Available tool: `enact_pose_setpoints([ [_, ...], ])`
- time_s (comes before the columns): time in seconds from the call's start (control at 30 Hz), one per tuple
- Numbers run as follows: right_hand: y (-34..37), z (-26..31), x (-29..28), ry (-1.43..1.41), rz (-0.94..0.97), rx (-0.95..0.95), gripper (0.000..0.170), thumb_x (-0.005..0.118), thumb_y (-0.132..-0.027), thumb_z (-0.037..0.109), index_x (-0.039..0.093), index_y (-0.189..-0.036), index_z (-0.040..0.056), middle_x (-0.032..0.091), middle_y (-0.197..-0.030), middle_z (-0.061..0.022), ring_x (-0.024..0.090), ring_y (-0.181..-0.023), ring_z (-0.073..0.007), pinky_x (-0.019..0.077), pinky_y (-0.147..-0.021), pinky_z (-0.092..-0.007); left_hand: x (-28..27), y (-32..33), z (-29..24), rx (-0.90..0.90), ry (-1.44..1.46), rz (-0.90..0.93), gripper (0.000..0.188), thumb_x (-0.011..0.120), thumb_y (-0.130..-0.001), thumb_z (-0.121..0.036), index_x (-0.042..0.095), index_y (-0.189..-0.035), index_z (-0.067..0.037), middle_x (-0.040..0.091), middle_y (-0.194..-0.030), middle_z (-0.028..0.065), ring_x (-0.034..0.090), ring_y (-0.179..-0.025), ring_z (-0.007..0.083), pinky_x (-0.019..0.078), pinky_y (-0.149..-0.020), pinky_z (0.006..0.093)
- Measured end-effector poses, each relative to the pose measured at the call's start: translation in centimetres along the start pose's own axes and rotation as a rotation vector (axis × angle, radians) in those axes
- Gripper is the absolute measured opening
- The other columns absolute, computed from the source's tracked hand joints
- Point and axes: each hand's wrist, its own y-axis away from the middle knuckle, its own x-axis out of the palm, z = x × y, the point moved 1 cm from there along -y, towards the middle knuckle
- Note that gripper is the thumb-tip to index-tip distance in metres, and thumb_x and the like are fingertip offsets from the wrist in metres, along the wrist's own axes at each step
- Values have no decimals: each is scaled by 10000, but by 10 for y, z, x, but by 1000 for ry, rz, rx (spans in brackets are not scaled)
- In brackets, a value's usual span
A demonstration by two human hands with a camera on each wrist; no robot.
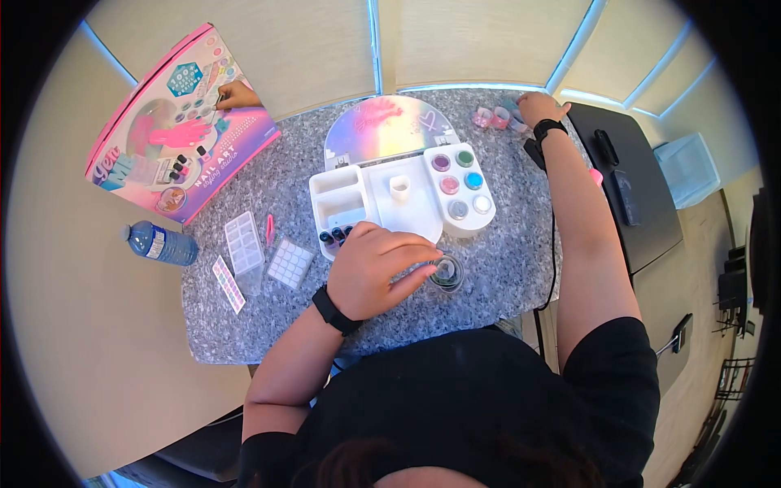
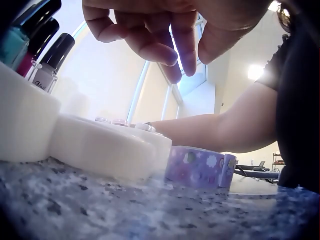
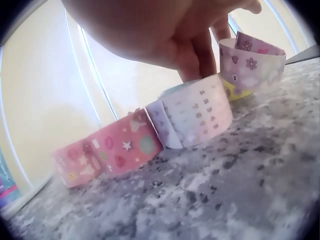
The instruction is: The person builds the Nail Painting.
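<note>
The left hand (image 1: 370, 268) relaxed, the right hand (image 1: 539, 110), whose grip I cannot tell, should pinch the white roll (image 3: 202, 112) without nudging the pink roll (image 3: 129, 145).

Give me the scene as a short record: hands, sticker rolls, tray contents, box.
Left hand: relaxed, near purple sticker roll
Right hand: fingers reach behind white sticker roll; grip unclear
Pink sticker roll: beside the white one
White tray: six glitter pots, three nail polish bottles
Nail art box: standing, left side
</note>
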Motion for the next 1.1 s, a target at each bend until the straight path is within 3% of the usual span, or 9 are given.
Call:
enact_pose_setpoints([
  [0.07,8,-2,-10,-51,-12,-52,375,523,-996,272,834,-1205,295,748,-1377,-42,654,-1329,-329,144,-1226,-821,1,0,1,1,-1,0,233,854,-875,-145,816,-1102,-182,810,-1138,-45,720,-949,140,433,-832,335],
  [0.17,16,-9,-19,-402,-481,-461,323,576,-985,131,836,-1153,224,789,-1236,-67,646,-1314,-350,306,-1232,-689,2,0,4,7,-9,-6,234,853,-873,-147,817,-1102,-182,809,-1137,-43,715,-936,145,435,-835,335],
  [0.3,114,1,-92,-511,-634,-849,285,654,-909,36,833,-1082,173,802,-1155,-51,650,-1301,-356,341,-1227,-659,1,-1,3,-8,-39,-6,239,848,-874,-151,819,-1110,-183,809,-1133,-35,695,-893,164,438,-840,338],
  [0.47,271,-9,-121,-509,-359,-987,287,654,-818,0,830,-971,168,802,-1105,-13,661,-1292,-299,220,-1304,-677,3,-1,1,-11,-44,6,235,842,-884,-158,819,-1117,-180,810,-1128,-23,688,-882,179,440,-850,343],
  [0.63,337,-35,-83,-396,16,-996,244,688,-795,27,809,-962,157,761,-1036,-10,627,-1313,-283,190,-1305,-713,10,0,1,-27,-50,73,210,824,-921,-188,816,-1130,-178,809,-1105,-13,704,-920,189,445,-856,353],
  [0.9,359,-44,-70,-298,-61,-896,246,731,-816,53,779,-1030,166,655,-1208,-27,545,-1389,-297,203,-1288,-735,19,4,1,-35,-4,264,211,790,-971,-261,812,-1167,-185,806,-1072,6,720,-973,218,485,-896,377],
  [1.0,363,-42,-76,-280,-95,-935,169,774,-838,100,765,-998,152,630,-1229,-45,545,-1367,-312,253,-1289,-697,20,6,3,-16,31,282,266,815,-947,-248,802,-1205,-180,800,-1134,24,721,-982,227,504,-909,383],
  [1.07,366,-35,-88,-449,-111,-959,125,800,-851,134,743,-961,129,641,-1189,-48,587,-1265,-316,419,-1196,-579,17,4,-3,-31,61,241,321,841,-916,-235,795,-1229,-179,783,-1205,36,720,-1004,238,512,-910,384],
  [1.1,368,-30,-95,-451,-106,-960,125,800,-851,134,743,-961,129,641,-1189,-48,587,-1265,-316,419,-1196,-579,16,1,-7,-39,94,197,380,867,-884,-223,789,-1252,-177,766,-1277,47,718,-1026,250,520,-911,385],
])
